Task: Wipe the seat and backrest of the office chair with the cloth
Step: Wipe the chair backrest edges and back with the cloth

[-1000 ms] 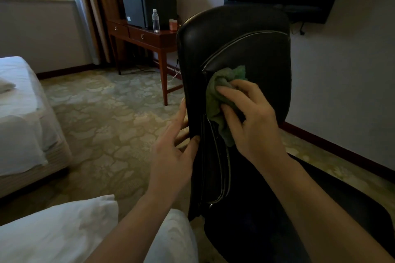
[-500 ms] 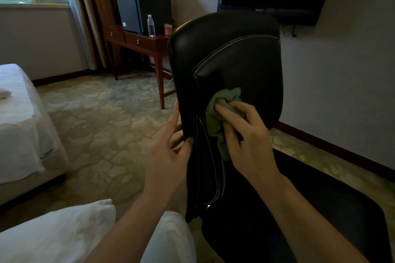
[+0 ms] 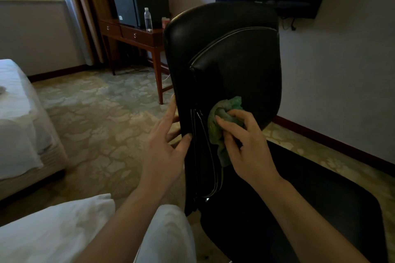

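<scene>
The right hand (image 3: 249, 145) bunches a crumpled green cloth (image 3: 222, 126) in closed fingers, pressing it against the lower backrest of the black leather office chair (image 3: 224, 60). The left hand (image 3: 165, 147) pinches the backrest's left edge between thumb and spread fingers. A clear plastic bottle (image 3: 147, 19) stands on the far wooden worktop (image 3: 132, 33).

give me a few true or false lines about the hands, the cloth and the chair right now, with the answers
1. The right hand presses a green cloth against the backrest. True.
2. The left hand lies flat on the seat. False: it grips the backrest's side edge.
3. The cloth is on the top edge of the backrest. False: it is on the lower part.
4. A water bottle stands on the wooden desk. True.
5. The chair is white. False: it is black.
</scene>
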Demonstrator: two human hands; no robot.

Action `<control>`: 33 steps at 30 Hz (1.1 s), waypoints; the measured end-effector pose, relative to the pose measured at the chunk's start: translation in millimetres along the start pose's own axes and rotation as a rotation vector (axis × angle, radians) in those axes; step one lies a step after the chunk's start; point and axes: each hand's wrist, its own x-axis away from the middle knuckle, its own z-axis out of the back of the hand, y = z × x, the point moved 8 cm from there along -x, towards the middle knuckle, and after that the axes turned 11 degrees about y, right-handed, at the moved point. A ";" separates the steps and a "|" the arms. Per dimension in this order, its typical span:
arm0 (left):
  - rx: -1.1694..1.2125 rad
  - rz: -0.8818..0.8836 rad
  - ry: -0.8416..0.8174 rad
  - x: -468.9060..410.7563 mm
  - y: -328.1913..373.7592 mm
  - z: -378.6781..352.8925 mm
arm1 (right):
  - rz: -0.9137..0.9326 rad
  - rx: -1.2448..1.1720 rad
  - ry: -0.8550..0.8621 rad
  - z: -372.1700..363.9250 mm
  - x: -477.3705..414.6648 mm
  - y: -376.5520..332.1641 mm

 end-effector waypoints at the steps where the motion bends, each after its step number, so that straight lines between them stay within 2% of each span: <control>1: 0.003 -0.002 -0.004 0.1 0.4 0.0 | -0.002 0.004 0.007 2.4 -0.1 -0.1; 7: 0.009 -0.027 -0.023 -0.6 1.2 0.9 | 0.012 0.060 0.143 15.7 -33.1 -19.0; 10: 0.009 -0.021 -0.035 -0.4 -1.0 -0.1 | 0.048 0.049 0.108 3.1 -38.9 -27.2; 21: -0.093 -0.064 -0.055 3.4 -5.0 -4.9 | -0.021 0.040 0.029 -2.8 -7.2 -3.1; 24: -0.111 -0.075 -0.040 2.9 -5.9 -6.7 | -0.066 -0.002 0.107 8.1 -18.9 -7.1; 27: -0.109 -0.080 -0.043 3.5 -6.9 -8.0 | 0.004 0.000 0.180 15.3 -45.1 -21.2; 33: -0.106 -0.067 -0.031 5.1 -8.6 -8.2 | 0.046 -0.023 0.064 -6.6 -56.1 -30.6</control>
